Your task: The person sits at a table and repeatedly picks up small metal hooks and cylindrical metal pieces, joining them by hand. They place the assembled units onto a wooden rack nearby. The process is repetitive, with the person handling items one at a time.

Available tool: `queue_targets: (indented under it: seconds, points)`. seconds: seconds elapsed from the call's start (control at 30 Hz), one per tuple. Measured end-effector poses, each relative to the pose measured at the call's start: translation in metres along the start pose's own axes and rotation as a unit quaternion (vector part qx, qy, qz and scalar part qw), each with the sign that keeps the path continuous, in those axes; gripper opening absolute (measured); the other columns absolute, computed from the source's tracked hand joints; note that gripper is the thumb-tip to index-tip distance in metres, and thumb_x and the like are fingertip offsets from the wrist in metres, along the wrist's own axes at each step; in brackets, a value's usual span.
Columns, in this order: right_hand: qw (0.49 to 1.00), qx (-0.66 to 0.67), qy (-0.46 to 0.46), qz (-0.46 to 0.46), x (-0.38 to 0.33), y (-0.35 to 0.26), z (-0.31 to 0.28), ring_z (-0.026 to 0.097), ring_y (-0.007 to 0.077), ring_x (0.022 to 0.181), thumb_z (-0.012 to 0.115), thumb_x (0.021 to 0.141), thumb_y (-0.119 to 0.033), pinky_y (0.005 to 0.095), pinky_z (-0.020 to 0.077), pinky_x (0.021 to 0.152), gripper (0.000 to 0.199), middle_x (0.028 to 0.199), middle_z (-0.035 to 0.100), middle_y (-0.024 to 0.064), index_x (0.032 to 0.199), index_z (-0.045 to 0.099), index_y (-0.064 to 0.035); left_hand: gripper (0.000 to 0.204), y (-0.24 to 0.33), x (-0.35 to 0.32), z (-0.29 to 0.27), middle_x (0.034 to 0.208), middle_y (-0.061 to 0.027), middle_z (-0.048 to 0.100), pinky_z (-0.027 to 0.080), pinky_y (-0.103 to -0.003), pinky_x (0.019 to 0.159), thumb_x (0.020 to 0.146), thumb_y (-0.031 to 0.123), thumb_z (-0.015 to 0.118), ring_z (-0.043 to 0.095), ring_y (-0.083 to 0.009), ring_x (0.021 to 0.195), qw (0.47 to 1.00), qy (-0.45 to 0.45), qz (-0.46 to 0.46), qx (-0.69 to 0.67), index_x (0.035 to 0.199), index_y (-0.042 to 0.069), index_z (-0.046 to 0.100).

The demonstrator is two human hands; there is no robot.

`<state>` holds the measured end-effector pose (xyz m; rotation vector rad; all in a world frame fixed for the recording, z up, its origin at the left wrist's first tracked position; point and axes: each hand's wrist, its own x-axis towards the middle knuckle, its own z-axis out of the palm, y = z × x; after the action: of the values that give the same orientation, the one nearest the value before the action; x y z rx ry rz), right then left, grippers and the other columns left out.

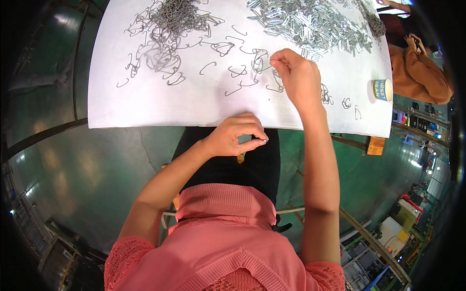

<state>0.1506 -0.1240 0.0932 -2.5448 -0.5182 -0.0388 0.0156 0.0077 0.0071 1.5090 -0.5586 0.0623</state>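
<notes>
My left hand is over my lap, just off the table's near edge. Its thumb and fingertips are pinched together on a small shiny metal piece, mostly hidden by the fingers. Above the table, my right hand has thumb and forefinger closed on what looks like a thin bent wire hook. More loose wire hooks lie scattered under and left of that hand. Behind it spreads a heap of short, shiny metal strips. A dense pile of bent wire hooks sits at the far left.
The white tabletop ends just ahead of my lap. A small printed cup stands near its right edge. Beyond that edge is another person in a brown garment. A wooden block shows beneath the table's right corner.
</notes>
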Motion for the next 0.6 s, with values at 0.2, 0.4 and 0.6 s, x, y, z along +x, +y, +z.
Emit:
queue_targets:
  seconds: [0.2, 0.4, 0.6]
  points:
    - [0.948, -0.234, -0.157, -0.149, 0.027, -0.006, 0.000, 0.068, 0.0266, 0.070, 0.067, 0.075, -0.006, 0.0381, 0.0538, 0.062, 0.009, 0.075, 0.068, 0.0096, 0.083, 0.070, -0.0103, 0.015, 0.001, 0.000, 0.000, 0.082, -0.0039, 0.063, 0.047, -0.032, 0.071, 0.074, 0.001, 0.074, 0.058, -0.0200, 0.079, 1.000, 0.003, -0.003, 0.003, 0.086, 0.008, 0.068]
    - [0.949, -0.195, -0.221, -0.113, 0.034, 0.006, -0.011, 0.066, 0.0239, 0.068, 0.070, 0.073, -0.008, 0.0342, 0.0524, 0.063, 0.016, 0.075, 0.068, 0.0125, 0.089, 0.068, -0.0049, 0.015, 0.003, 0.000, 0.000, 0.083, -0.0065, 0.065, 0.048, -0.035, 0.076, 0.074, -0.002, 0.072, 0.059, -0.0233, 0.081, 1.000, -0.006, -0.024, -0.002, 0.087, 0.004, 0.069]
    - [0.934, 0.218, -0.224, 0.176, 0.027, 0.051, -0.009, 0.058, 0.0087, 0.059, 0.073, 0.077, -0.012, 0.0223, 0.0414, 0.055, 0.022, 0.080, 0.070, 0.0061, 0.094, 0.067, -0.0010, 0.014, 0.003, 0.003, 0.002, 0.081, -0.0044, 0.064, 0.047, -0.032, 0.071, 0.075, -0.001, 0.072, 0.059, -0.0203, 0.079, 1.000, 0.000, -0.015, -0.006, 0.087, 0.006, 0.068]
